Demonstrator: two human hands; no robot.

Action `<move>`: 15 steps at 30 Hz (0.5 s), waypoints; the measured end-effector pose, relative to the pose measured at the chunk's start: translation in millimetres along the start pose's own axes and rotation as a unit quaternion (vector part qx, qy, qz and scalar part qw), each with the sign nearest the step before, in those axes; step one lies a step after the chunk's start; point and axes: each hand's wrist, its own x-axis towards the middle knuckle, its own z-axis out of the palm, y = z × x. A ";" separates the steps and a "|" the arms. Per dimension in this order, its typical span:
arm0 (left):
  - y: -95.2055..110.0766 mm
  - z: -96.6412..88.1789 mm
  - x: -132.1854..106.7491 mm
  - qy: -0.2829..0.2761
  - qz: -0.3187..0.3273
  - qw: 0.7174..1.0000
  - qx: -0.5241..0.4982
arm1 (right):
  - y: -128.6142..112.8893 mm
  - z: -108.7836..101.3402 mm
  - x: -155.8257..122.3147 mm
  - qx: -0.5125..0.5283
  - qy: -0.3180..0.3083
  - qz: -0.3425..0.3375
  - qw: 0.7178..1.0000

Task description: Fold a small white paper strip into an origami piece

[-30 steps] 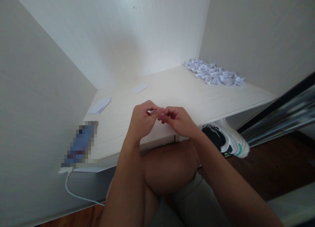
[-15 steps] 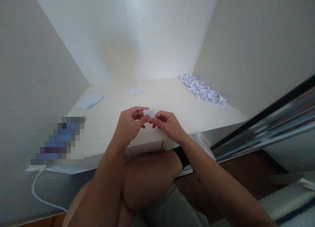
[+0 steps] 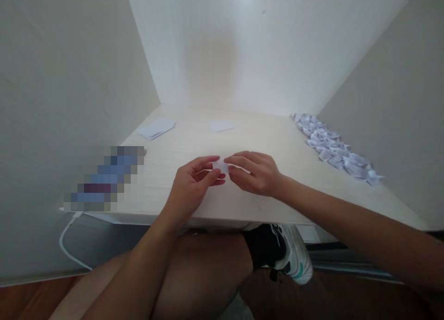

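Note:
A small white piece of paper point(image 3: 222, 165) is held between my two hands, above the front part of the white desk point(image 3: 277, 139). My left hand point(image 3: 196, 179) pinches its left side between thumb and fingers. On its right side, the thumb and fingertips of my right hand point(image 3: 255, 173) close on the edge. Whether the paper is folded in layers is too small to make out. Beyond my hands lies a flat white slip of paper point(image 3: 221, 126). A stack of white paper point(image 3: 157, 127) rests farther left.
Many small folded white papers point(image 3: 333, 144) are heaped along the right wall. On the desk's left side lies a pixelated blue object point(image 3: 107, 181), with a white cable point(image 3: 62, 243) hanging beside it. Below the desk edge are my leg and a shoe point(image 3: 296, 257).
The view has turned to the right. My right hand has rolled over the paper, its back now facing up with fingers on the right edge. My left hand keeps its pinch.

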 end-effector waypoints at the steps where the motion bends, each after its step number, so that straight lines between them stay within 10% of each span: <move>1: -0.4 -2.5 1.0 0.005 -0.001 1.000 0.007 | 4.0 4.3 1.5 -0.018 -0.001 -0.045 0.999; 6: 1.7 -16.2 6.2 0.031 0.005 0.996 0.083 | 13.1 22.3 2.4 0.103 0.109 -0.069 0.986; 15: 7.0 -8.6 7.5 -0.013 -0.001 0.989 0.147 | 11.9 12.5 0.7 0.393 0.042 0.088 0.915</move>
